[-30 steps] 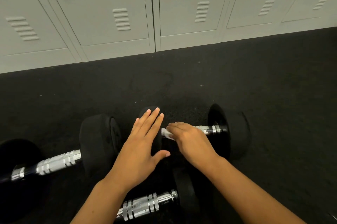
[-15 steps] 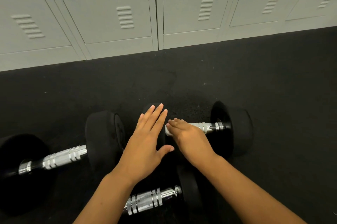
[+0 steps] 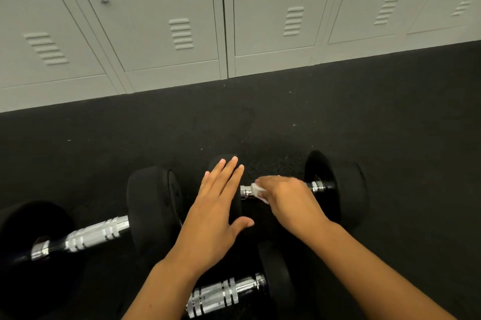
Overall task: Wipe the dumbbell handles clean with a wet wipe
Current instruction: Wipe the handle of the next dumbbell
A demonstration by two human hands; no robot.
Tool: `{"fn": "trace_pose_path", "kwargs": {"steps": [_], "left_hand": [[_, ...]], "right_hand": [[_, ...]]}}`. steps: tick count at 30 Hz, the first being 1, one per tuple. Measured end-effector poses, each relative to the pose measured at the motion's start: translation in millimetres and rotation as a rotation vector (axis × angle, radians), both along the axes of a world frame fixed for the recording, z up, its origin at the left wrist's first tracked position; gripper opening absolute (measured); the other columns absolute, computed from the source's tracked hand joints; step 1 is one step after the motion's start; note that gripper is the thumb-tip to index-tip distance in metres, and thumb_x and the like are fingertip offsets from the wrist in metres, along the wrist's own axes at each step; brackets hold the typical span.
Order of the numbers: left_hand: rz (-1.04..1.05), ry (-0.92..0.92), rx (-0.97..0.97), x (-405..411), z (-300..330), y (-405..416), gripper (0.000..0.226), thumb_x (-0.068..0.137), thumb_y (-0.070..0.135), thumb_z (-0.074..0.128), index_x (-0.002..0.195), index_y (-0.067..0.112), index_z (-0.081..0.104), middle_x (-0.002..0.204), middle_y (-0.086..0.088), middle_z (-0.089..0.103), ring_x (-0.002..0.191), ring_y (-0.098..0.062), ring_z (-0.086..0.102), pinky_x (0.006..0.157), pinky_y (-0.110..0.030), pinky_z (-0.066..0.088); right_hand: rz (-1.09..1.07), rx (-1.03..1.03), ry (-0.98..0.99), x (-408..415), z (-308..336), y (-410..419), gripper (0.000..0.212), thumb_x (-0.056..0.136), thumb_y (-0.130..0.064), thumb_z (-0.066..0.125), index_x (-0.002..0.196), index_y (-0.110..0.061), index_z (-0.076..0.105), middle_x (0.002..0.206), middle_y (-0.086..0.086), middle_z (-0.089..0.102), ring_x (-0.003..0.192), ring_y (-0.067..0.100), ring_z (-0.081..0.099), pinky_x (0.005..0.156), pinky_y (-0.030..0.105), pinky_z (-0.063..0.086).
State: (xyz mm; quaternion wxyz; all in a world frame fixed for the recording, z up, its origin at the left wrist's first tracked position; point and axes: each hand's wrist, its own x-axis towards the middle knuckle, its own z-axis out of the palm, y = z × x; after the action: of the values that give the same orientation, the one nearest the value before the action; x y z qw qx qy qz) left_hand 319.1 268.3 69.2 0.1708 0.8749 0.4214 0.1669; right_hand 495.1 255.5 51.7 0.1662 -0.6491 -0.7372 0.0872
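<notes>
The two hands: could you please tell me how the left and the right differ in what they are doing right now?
The left hand lies flat, fingers straight, on a black weight head; the right hand curls over the chrome handle, holding a white wipe. The left hand holds nothing. Both work on the same dumbbell.

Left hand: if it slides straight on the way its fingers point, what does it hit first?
Nothing close, probably. The left hand lies flat on a dumbbell's black end weight, fingers pointing up and away. Beyond the fingertips only bare black floor shows, then the lockers. Depth is uncertain.
</notes>
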Motion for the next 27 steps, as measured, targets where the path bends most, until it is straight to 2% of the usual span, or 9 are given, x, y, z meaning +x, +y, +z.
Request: {"fn": "trace_pose_path", "kwargs": {"steps": [3, 8, 10, 13, 15, 18, 23, 24, 27], "left_hand": [[0.018, -0.002, -0.008, 1.5, -0.5, 2.3, 0.092, 0.077, 0.036, 0.07, 0.143, 0.03, 0.007, 0.153, 0.017, 0.0, 0.138, 0.003, -0.013, 0.112, -0.021, -0.01], [0.0, -0.019, -0.027, -1.2, 1.1, 3.1, 0.092, 0.075, 0.039, 0.071, 0.142, 0.032, 0.007, 0.152, 0.019, 0.0, 0.138, 0.004, -0.013, 0.112, -0.02, -0.01], [-0.005, -0.024, -0.022, -1.9, 1.0, 2.1, 0.092, 0.075, 0.039, 0.07, 0.142, 0.032, 0.007, 0.152, 0.019, 0.0, 0.138, 0.004, -0.013, 0.112, -0.021, -0.009], [0.007, -0.019, -0.019, -1.1, 0.2, 1.9, 0.092, 0.075, 0.039, 0.07, 0.142, 0.031, 0.007, 0.152, 0.019, 0.0, 0.138, 0.004, -0.012, 0.113, -0.024, -0.007], [0.011, -0.025, -0.031, -0.4, 0.7, 2.8, 0.093, 0.075, 0.038, 0.071, 0.142, 0.031, 0.008, 0.152, 0.019, 0.001, 0.138, 0.004, -0.012, 0.113, -0.023, -0.007], [-0.004, -0.029, -0.041, -1.4, 2.7, 3.3, 0.093, 0.075, 0.039, 0.071, 0.141, 0.032, 0.007, 0.153, 0.019, 0.001, 0.137, 0.004, -0.013, 0.113, -0.021, -0.008], [0.01, -0.027, -0.026, -0.6, 1.1, 2.2, 0.093, 0.075, 0.037, 0.071, 0.141, 0.032, 0.007, 0.152, 0.02, 0.0, 0.137, 0.005, -0.013, 0.111, -0.018, -0.011], [0.015, -0.024, -0.028, -0.2, 1.0, 2.6, 0.093, 0.075, 0.037, 0.072, 0.141, 0.032, 0.007, 0.152, 0.02, 0.0, 0.137, 0.005, -0.013, 0.111, -0.018, -0.01], [0.011, -0.021, -0.043, -0.2, 2.5, 2.3, 0.093, 0.075, 0.039, 0.071, 0.141, 0.033, 0.006, 0.152, 0.02, -0.001, 0.137, 0.005, -0.014, 0.111, -0.019, -0.009]], "right_hand": [[-0.057, -0.1, -0.053, -19.6, 3.6, 19.4, 0.009, 0.088, -0.015, 0.053, 0.08, -0.014, 0.057, 0.083, 0.005, 0.063, 0.08, 0.027, 0.06, 0.065, 0.033, 0.041], [0.109, -0.037, 0.037, -4.3, -1.5, -1.3, 0.02, 0.083, -0.009, 0.051, 0.097, -0.01, 0.065, 0.099, 0.005, 0.068, 0.093, 0.026, 0.062, 0.089, 0.038, 0.047], [0.033, -0.078, 0.023, 9.2, 1.5, 0.7, 0.016, 0.086, -0.008, 0.051, 0.093, -0.011, 0.065, 0.09, 0.004, 0.067, 0.087, 0.026, 0.061, 0.084, 0.038, 0.047], [-0.069, -0.138, 0.008, 4.2, 4.8, 17.0, 0.012, 0.091, -0.012, 0.049, 0.09, -0.01, 0.061, 0.082, 0.007, 0.064, 0.081, 0.026, 0.06, 0.063, 0.034, 0.042], [-0.01, -0.105, 0.021, -4.3, 5.3, 14.5, 0.014, 0.091, -0.014, 0.048, 0.094, -0.009, 0.062, 0.089, 0.007, 0.065, 0.086, 0.026, 0.059, 0.067, 0.035, 0.043], [0.062, -0.052, 0.063, 3.6, 4.6, -4.6, 0.017, 0.087, -0.005, 0.053, 0.098, -0.009, 0.065, 0.097, 0.006, 0.068, 0.094, 0.026, 0.061, 0.086, 0.039, 0.046], [-0.124, -0.106, -0.031, 5.0, 7.3, 12.1, 0.013, 0.09, -0.011, 0.049, 0.095, -0.011, 0.061, 0.088, 0.007, 0.064, 0.086, 0.028, 0.059, 0.067, 0.033, 0.04], [-0.1, -0.112, -0.031, -0.4, 7.7, 10.7, 0.014, 0.09, -0.011, 0.049, 0.095, -0.01, 0.061, 0.091, 0.007, 0.064, 0.088, 0.027, 0.059, 0.069, 0.032, 0.04], [0.052, -0.006, 0.039, 4.6, 1.0, -10.1, 0.024, 0.083, -0.001, 0.055, 0.103, -0.006, 0.067, 0.104, 0.01, 0.068, 0.101, 0.028, 0.062, 0.092, 0.038, 0.047]]}}
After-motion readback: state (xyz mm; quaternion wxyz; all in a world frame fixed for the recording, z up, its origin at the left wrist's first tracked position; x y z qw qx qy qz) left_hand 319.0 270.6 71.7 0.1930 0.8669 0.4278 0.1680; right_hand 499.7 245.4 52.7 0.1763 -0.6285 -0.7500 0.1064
